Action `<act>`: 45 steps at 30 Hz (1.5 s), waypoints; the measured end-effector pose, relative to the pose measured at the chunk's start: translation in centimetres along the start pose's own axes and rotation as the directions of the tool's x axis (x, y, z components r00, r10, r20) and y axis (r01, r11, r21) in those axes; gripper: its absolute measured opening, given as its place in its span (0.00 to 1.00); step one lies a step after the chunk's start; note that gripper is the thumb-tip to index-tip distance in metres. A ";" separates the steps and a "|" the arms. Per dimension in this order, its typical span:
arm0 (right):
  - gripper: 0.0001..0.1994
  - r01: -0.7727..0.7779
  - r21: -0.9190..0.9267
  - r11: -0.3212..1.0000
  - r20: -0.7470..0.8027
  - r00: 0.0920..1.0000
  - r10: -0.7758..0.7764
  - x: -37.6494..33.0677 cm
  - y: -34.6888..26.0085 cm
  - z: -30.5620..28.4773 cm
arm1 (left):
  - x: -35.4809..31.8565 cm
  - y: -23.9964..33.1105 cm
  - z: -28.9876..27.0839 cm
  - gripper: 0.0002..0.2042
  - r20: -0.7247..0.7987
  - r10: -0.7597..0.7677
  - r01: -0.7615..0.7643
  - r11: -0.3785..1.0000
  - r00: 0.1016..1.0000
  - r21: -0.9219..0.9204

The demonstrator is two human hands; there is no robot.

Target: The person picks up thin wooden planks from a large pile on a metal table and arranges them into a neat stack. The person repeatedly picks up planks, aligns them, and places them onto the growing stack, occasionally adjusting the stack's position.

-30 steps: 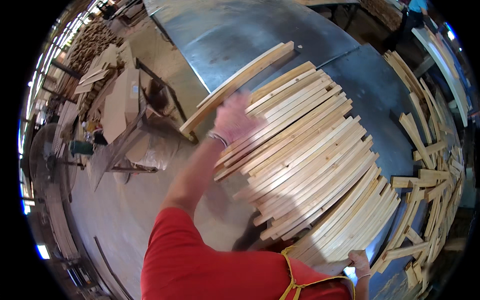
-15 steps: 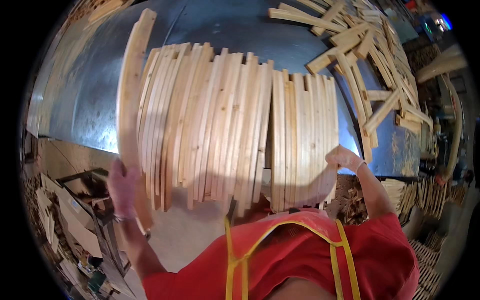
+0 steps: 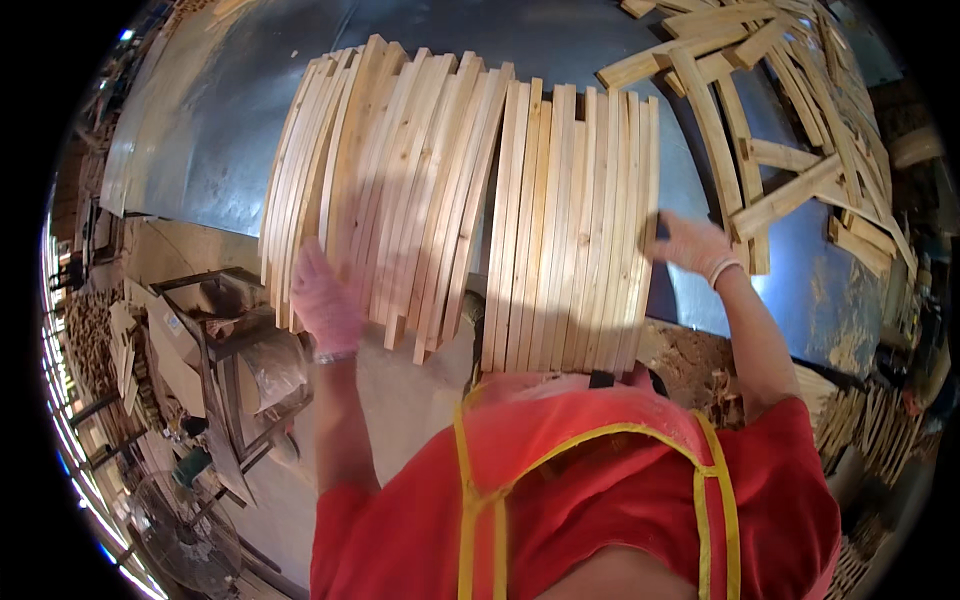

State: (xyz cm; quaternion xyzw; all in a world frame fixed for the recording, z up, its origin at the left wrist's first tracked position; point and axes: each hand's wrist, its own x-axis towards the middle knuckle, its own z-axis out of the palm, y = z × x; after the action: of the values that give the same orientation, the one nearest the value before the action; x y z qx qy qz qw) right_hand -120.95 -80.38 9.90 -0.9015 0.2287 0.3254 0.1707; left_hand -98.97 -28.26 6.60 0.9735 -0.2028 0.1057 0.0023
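Row of pale wooden slats lies flat on the grey metal surface, packed side by side, near ends overhanging the surface's near edge. Long axis runs roughly 12 to 6; the left group fans a little, far ends leaning toward 1 o'clock, the right group close to straight 12–6. Visible gap splits the two groups around mid-row.

Left hand, gloved, sits at the 7 o'clock corner of the row, fingers extended and flat against the near ends of the left-group slats. Open palm, pressing rather than gripping; nothing closed in it.

Right hand, gloved, is at the row's 3 o'clock side, touching the outermost slat's edge near its lower half. Fingers partly curled; cannot tell whether it has actually grasped a slat or just rests against it.

So the slats span between the two hands, left hand at the near-left end, right hand on the right flank.

Loose pile of shorter wood pieces at 1–2 o'clock of the row, crisscrossed, just apart from it. Metal-frame stand below the surface at 8 o'clock.
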 end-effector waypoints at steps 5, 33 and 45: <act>0.35 0.408 0.125 0.905 -0.627 0.739 -0.247 10.5 -7.2 -8.8 | -5.7 15.0 -1.7 0.40 0.178 0.291 -0.217 0.913 0.940 -0.346; 0.50 0.543 0.398 0.740 0.040 0.795 -0.605 17.0 -14.0 -14.6 | 0.0 24.0 0.5 0.52 0.484 -0.069 0.323 0.825 0.872 -0.464; 0.29 0.640 0.374 0.671 0.009 0.721 -0.693 13.3 -17.3 -15.9 | 0.6 24.3 -0.8 0.52 0.513 -0.035 0.327 0.807 0.858 -0.492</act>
State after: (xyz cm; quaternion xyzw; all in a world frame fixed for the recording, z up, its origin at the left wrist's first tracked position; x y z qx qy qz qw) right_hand -94.73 -77.21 15.42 -0.8505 -0.0773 0.2618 0.4496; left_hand -108.20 -50.73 6.61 0.9389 -0.1218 -0.2042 0.2490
